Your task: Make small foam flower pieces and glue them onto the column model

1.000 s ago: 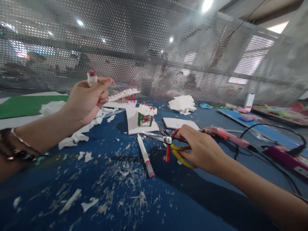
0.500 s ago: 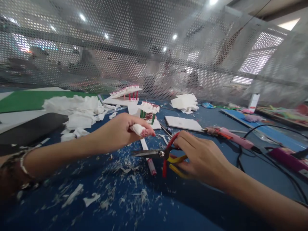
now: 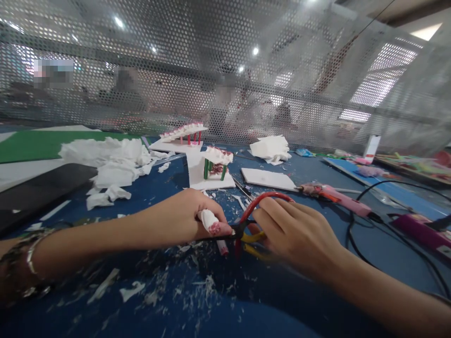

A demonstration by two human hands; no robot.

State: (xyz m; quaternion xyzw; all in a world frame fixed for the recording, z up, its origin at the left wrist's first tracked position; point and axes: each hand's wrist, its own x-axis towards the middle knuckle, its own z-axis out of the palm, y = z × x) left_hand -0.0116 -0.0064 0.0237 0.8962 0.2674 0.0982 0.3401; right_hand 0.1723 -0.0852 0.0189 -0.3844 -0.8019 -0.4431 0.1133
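My left hand (image 3: 186,213) is closed around a white tissue roll (image 3: 208,219) with a reddish end that pokes out beside the thumb. In my right hand (image 3: 299,227) are scissors (image 3: 252,204) with red and yellow handles, fingers through the loops. The blades point left and are mostly hidden behind my left fingers, which are at the pivot; whether they grip the blades I cannot tell. Below them lies a narrow white stick (image 3: 222,247) with a reddish end, partly covered. Just beyond stands a small model (image 3: 217,162) with green posts and a red-speckled white top.
White scraps (image 3: 132,292) litter the blue table. Crumpled tissue (image 3: 109,162) and a black tablet-like slab (image 3: 45,192) lie left. A white board (image 3: 268,179), pink glue gun (image 3: 338,198) and black cable (image 3: 349,234) are at right. A perforated screen (image 3: 197,84) stands behind.
My left hand has moved down and slightly right with the tissue roll, up to the scissors. The blades, in plain view before, are now largely covered. My right hand has stayed nearly in place.
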